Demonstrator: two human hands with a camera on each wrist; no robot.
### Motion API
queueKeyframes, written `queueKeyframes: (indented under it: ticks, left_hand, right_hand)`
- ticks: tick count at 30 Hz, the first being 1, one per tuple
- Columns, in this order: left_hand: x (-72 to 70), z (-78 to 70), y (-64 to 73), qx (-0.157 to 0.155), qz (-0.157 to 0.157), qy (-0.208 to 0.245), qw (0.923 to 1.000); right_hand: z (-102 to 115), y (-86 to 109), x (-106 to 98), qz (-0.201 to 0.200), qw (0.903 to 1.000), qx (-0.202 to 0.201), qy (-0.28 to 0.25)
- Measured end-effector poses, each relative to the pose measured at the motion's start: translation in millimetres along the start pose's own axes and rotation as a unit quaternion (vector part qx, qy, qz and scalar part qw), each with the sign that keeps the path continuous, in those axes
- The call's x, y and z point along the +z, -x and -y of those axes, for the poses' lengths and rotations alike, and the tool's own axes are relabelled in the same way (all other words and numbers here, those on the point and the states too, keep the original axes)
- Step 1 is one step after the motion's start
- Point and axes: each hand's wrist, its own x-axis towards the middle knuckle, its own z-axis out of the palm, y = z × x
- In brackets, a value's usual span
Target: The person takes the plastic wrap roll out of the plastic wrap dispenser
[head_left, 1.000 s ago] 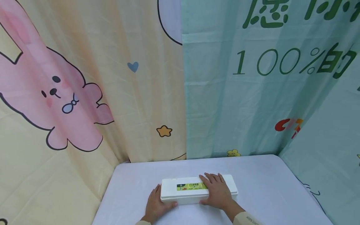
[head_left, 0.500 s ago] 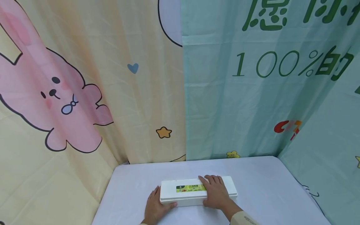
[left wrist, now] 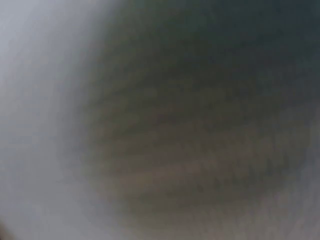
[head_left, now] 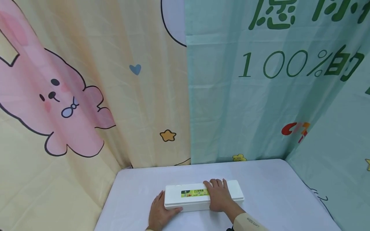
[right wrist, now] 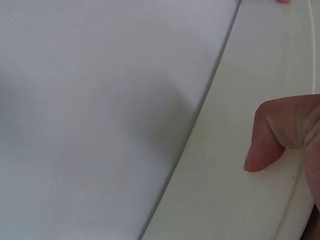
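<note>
A long white cling film box (head_left: 173, 197) with a green and yellow label (head_left: 194, 193) lies on the table, its lid on. My left hand (head_left: 160, 212) holds its left end, fingers along the short side and thumb at the front. My right hand (head_left: 219, 195) grips across the lid right of the middle. Its fingers reach the far edge, and its palm covers the label's right end. In the right wrist view, the bent right thumb (right wrist: 272, 132) presses on the box's front wall (right wrist: 220, 165). The left wrist view is a dark blur.
The box rests on a white-covered table (head_left: 138, 183). Behind it hang a cream curtain (head_left: 150, 102) with a pink rabbit and a green curtain (head_left: 219, 112) with printed lettering. Light sleeves (head_left: 247, 223) show at the wrists.
My right hand has shifted slightly left over the lid and covers more of the label; its thumb has drawn in against the front. My left hand and the box stay in place.
</note>
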Motion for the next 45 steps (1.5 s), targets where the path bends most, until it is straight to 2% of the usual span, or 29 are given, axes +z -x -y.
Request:
queueKeyframes:
  ticks: [7, 15, 22, 37, 45]
  left_hand:
    - [-0.7, 0.4, 0.6, 0.001, 0.0, -0.003, 1.0]
    - [-2.1, -0.3, -0.2, 0.011, -0.025, 0.0, 0.9996]
    - [-3.1, -3.3, -0.6, 0.009, -0.021, 0.003, 0.9997]
    - [-6.8, -4.6, 3.6, 0.019, -0.023, -0.001, 0.9995]
    - [-5.7, -3.1, 2.3, 0.03, -0.037, -0.002, 0.9989]
  right_hand:
    - [4.8, 1.0, 2.3, 0.0, 0.9995, 0.0, 0.033]
    - [7.1, 3.1, -2.9, 0.009, 0.9983, -0.006, 0.058]
    - [7.3, 2.2, -5.8, 0.008, 0.9974, -0.006, 0.071]
    - [10.0, 1.6, -6.2, 0.029, 0.9968, -0.007, 0.074]
    - [11.4, 1.1, -9.9, 0.05, 0.9965, -0.001, 0.067]
